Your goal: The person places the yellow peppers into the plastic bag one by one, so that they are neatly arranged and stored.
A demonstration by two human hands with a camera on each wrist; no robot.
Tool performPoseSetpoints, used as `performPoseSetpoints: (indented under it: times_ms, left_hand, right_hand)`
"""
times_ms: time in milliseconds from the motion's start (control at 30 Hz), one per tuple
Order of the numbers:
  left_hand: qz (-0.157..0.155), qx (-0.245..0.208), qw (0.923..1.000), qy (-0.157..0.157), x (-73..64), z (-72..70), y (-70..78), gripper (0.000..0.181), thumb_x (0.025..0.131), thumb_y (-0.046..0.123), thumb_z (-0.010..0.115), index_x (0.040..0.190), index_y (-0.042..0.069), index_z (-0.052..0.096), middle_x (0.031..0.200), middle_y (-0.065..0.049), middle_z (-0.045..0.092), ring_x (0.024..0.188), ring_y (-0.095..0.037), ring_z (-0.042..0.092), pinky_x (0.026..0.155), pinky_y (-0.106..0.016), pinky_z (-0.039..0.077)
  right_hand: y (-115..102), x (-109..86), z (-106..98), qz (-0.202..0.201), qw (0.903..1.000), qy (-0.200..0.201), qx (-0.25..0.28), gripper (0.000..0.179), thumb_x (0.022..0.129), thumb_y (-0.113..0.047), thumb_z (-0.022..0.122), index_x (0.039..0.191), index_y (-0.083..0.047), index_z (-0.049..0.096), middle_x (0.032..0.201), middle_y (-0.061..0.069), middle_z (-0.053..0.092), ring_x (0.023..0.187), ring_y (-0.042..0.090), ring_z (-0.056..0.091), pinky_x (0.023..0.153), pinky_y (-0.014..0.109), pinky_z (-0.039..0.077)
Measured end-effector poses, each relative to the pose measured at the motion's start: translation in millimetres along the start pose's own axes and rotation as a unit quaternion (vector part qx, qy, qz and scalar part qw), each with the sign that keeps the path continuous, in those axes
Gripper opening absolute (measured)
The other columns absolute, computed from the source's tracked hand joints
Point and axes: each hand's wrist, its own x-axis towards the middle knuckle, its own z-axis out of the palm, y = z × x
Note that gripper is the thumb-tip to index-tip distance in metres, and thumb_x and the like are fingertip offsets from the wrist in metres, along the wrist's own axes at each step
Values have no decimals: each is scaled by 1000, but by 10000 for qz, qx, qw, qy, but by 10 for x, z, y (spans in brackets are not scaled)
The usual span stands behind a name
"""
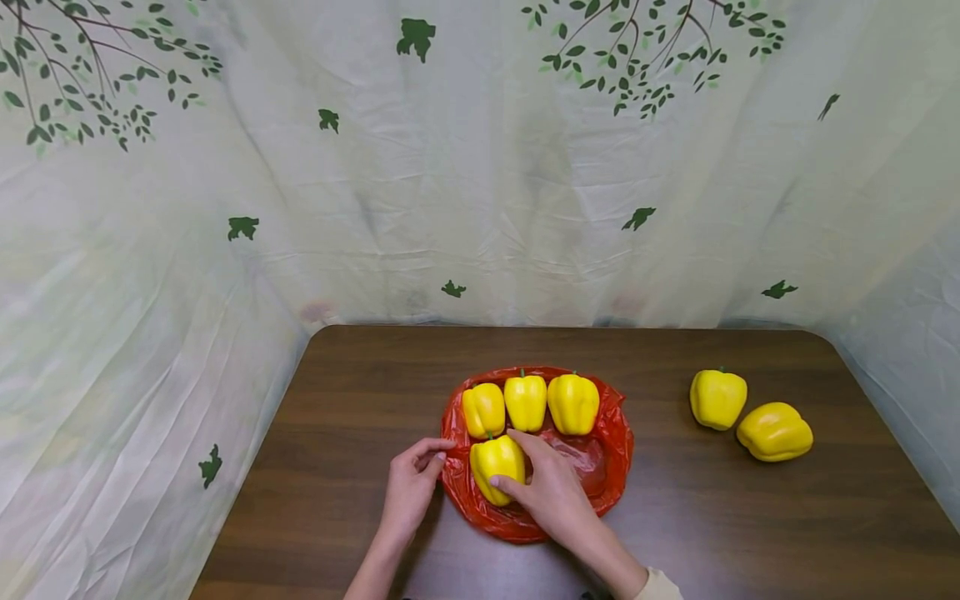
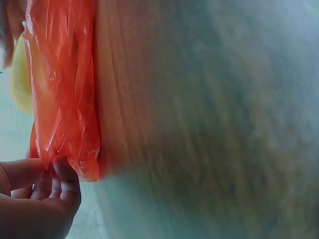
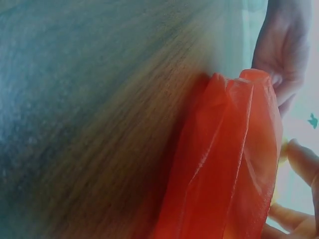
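Observation:
A red plastic bag (image 1: pixel 617 483) lies spread open on the table, its rim rolled into an oval. Three yellow bell peppers stand in a row along its far side, the middle pepper (image 1: pixel 525 403) among them. Nearer the front left of the bag is another yellow bell pepper (image 1: pixel 491 468), which my right hand (image 1: pixel 553 487) grips between thumb and fingers. My left hand (image 1: pixel 411 483) pinches the bag's left rim. In the left wrist view, thumb and fingertips of that left hand (image 2: pixel 45 191) meet on the red plastic (image 2: pixel 65 99).
Two more yellow bell peppers are on the right of the brown wooden table (image 1: pixel 360 383): one upright pepper (image 1: pixel 717 399) and one pepper on its side (image 1: pixel 776 432). A pale curtain (image 1: pixel 487 167) with leaf prints hangs behind the table and along its sides.

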Motion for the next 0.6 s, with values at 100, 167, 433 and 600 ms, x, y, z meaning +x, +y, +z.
performPoseSetpoints:
  times_ms: [100,167,433,600]
  left_hand:
    - [-49,-49,10000,-39,-3,-15,29,20,95,-3,58,104,6,73,106,-12,66,81,-22,57,64,-23,50]
    - [-36,-78,9999,-70,-4,-26,36,20,95,-3,57,106,4,73,106,-13,66,81,-21,57,63,-23,49]
    - [65,-33,10000,-7,4,-31,10,21,94,-5,57,103,5,73,104,-13,66,79,-21,59,64,-23,50]
    - [123,-73,9999,1,10,-34,8,21,93,-7,57,102,3,73,103,-15,66,79,-22,60,65,-23,50]
  right_hand:
    - [-3,6,-15,40,9998,-168,79,68,82,-38,80,139,-12,55,132,2,59,117,20,56,98,48,45]
    - [0,14,-21,66,9995,-279,155,67,82,-36,79,140,-13,54,133,1,58,112,18,56,96,46,47]
    - [2,34,-14,77,9986,-379,374,65,79,-30,83,136,-14,56,118,-3,60,94,13,55,82,38,52]
    - [-10,28,9,31,9988,-341,350,64,77,-29,85,133,-15,56,120,-2,57,95,13,54,83,38,52]
